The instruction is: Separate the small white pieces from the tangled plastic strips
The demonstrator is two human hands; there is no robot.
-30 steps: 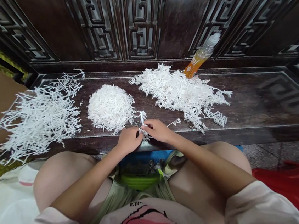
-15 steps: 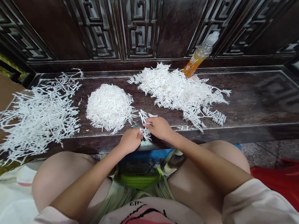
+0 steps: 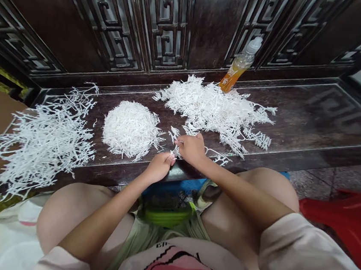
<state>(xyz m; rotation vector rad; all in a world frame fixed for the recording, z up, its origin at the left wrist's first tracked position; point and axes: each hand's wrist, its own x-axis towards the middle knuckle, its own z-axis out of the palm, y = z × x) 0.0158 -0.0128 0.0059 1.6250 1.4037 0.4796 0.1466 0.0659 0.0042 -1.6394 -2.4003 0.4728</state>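
Note:
Both hands are close together over the bench's front edge, pinching a white branched plastic piece (image 3: 174, 132) whose feathery tip sticks up past the fingers. My left hand (image 3: 160, 166) is closed on its lower part, thumb and forefinger together. Just above and to the right, my right hand (image 3: 193, 148) is closed on it too, knuckles up. Much of the piece is hidden by the fingers. A thin white branched strand (image 3: 219, 157) shows right of my right hand; whether it joins the held piece I cannot tell. A round heap of small white slivers (image 3: 131, 127) lies left of the hands.
A larger heap of white branched pieces (image 3: 214, 106) lies at the back right, against an orange drink bottle (image 3: 237, 68). Bare white stems (image 3: 49, 140) are piled at the far left. The dark wooden bench (image 3: 301, 117) has a carved back. A red plastic stool (image 3: 346, 217) is at right.
My right hand has lifted slightly and turned, knuckles higher. The white strand to its right shows more along the bench edge. Both hands still pinch at the same place.

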